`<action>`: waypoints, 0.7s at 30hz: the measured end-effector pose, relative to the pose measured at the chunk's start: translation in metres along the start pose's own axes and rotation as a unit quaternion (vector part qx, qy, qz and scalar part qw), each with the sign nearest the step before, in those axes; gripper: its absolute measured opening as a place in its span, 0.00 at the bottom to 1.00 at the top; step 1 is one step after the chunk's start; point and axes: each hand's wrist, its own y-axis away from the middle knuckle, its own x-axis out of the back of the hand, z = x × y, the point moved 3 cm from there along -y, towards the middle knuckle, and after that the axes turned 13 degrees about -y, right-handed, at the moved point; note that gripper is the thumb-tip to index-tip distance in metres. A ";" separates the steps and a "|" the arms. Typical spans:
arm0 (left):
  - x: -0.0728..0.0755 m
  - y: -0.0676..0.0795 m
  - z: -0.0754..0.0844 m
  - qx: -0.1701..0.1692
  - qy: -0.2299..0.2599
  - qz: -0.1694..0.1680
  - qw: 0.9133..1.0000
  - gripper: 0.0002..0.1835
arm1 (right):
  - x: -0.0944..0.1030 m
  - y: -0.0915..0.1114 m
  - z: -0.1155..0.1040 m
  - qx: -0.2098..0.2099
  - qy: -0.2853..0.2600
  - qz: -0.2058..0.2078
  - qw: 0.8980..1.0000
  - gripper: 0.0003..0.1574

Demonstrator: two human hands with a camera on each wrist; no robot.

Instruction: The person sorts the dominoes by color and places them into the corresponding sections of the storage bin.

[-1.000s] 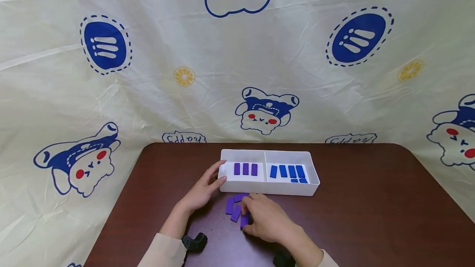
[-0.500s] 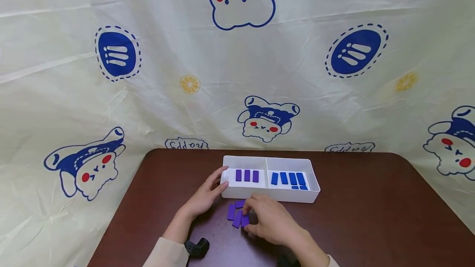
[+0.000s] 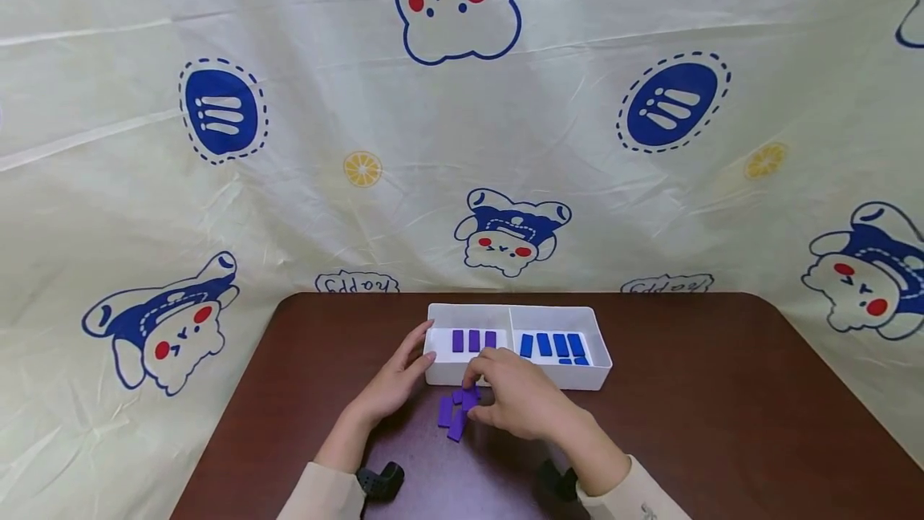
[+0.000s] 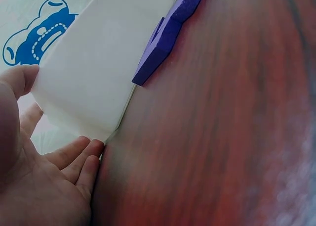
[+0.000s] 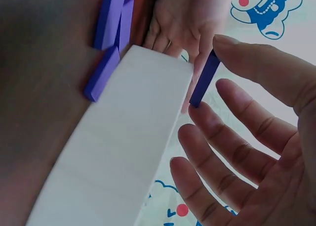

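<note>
The right hand (image 3: 521, 396) has a purple block (image 5: 204, 80) pinched endwise, the thumb on one end and a fingertip on the other, the gap between them just the block's length; its other fingers are loosely bent, spread and holding nothing. In the head view that block is at the hand's fingertips, on the near side of the white box (image 3: 577, 378), which lies just beyond the hand. Three loose blocks (image 3: 445, 412) lie on the table (image 3: 722, 424) just left of those fingertips, so lifting straight up before moving away from the body should avoid dragging them. An even, light squeeze seems best: pressing harder at one end could make so slim a piece twist or spring out. The nearest compartment ahead of the fingertips has a row of purple pieces (image 3: 458, 341), partly covered by the hand; blue pieces (image 3: 545, 345) lie past the divider, ahead and to the right. If the block goes beside the purple row, clear the front wall well, turn the wrist to match the row's direction, and hold the spare fingers high so they nudge nothing. The left hand (image 3: 393, 383), fingers spread and slightly bent, touches the box's left end; gentle pressure there should stop it sliding.
</note>
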 end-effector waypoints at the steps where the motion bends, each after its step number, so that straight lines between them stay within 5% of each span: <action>1: 0.000 0.000 0.000 0.001 0.000 0.000 1.000 0.33 | 0.002 -0.002 -0.001 0.000 0.000 0.000 1.000 0.19; 21: 0.002 -0.001 -0.002 0.001 0.005 -0.007 1.000 0.32 | 0.014 -0.035 0.001 -0.010 -0.007 0.010 1.000 0.17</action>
